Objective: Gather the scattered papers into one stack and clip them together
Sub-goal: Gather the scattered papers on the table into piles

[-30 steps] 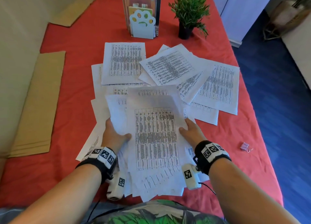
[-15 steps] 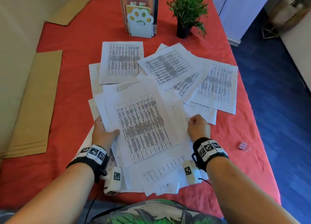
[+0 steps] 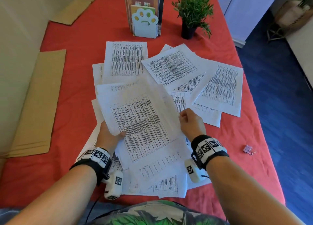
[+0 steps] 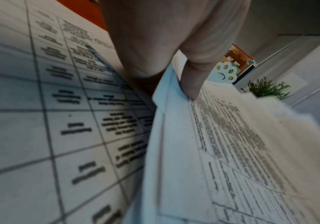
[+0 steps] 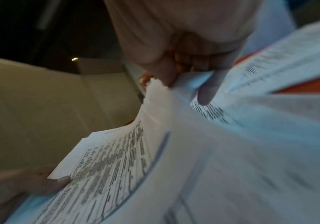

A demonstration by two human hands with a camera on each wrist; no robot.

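Printed sheets lie scattered over the red table (image 3: 67,165). I hold a loose bundle of papers (image 3: 140,123) lifted and turned leftwards above the rest. My left hand (image 3: 110,135) grips its left edge, thumb on top (image 4: 189,84). My right hand (image 3: 191,121) pinches the bundle's right edge with curled fingers (image 5: 207,89). More sheets (image 3: 220,87) lie flat farther back and to the right, and others (image 3: 162,182) sit under my wrists. A pink binder clip (image 3: 248,149) rests on the cloth at the right, away from both hands.
A paw-shaped bookend with books (image 3: 144,20) and a small potted plant (image 3: 193,13) stand at the far side. Cardboard pieces (image 3: 37,106) lie along the left. The table's right edge drops to a blue floor (image 3: 284,106).
The bundle has rotated counter-clockwise and moved up and left. My right hand went from flat on the papers to a curled pinch on their edge.
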